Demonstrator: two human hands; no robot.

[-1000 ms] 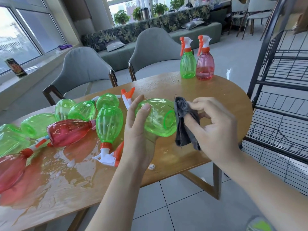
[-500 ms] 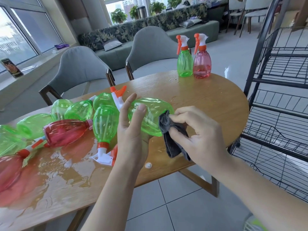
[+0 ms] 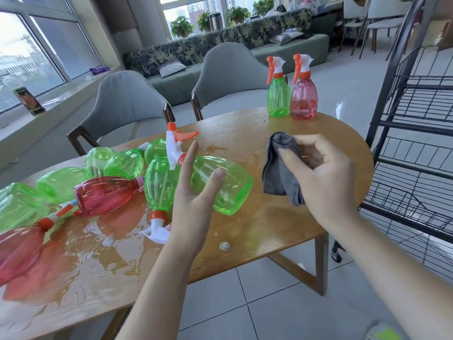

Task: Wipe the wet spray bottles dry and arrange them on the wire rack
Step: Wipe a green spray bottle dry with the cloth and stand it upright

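My left hand (image 3: pixel 196 200) grips a green spray bottle (image 3: pixel 228 185) lying sideways above the table, its white and orange trigger head (image 3: pixel 177 143) pointing up and left. My right hand (image 3: pixel 318 177) is closed on a grey cloth (image 3: pixel 277 173), a short gap to the right of the bottle's base. Several green bottles (image 3: pixel 122 163) and red bottles (image 3: pixel 105 195) lie in a wet heap on the left of the wooden table (image 3: pixel 282 224). One green bottle (image 3: pixel 278 94) and one pink bottle (image 3: pixel 304 99) stand upright at the far edge. The black wire rack (image 3: pixel 414 148) stands on the right.
Water is pooled on the table's left half (image 3: pixel 93 253). A small white ball (image 3: pixel 224 246) lies near the front edge. Two grey chairs (image 3: pixel 127 99) stand behind the table, with a sofa and windows beyond. The rack's shelves hold nothing in view.
The cloth has come off the bottle's base and my right hand has drawn away to the right. My left hand has turned the bottle, so its trigger head now shows upward.
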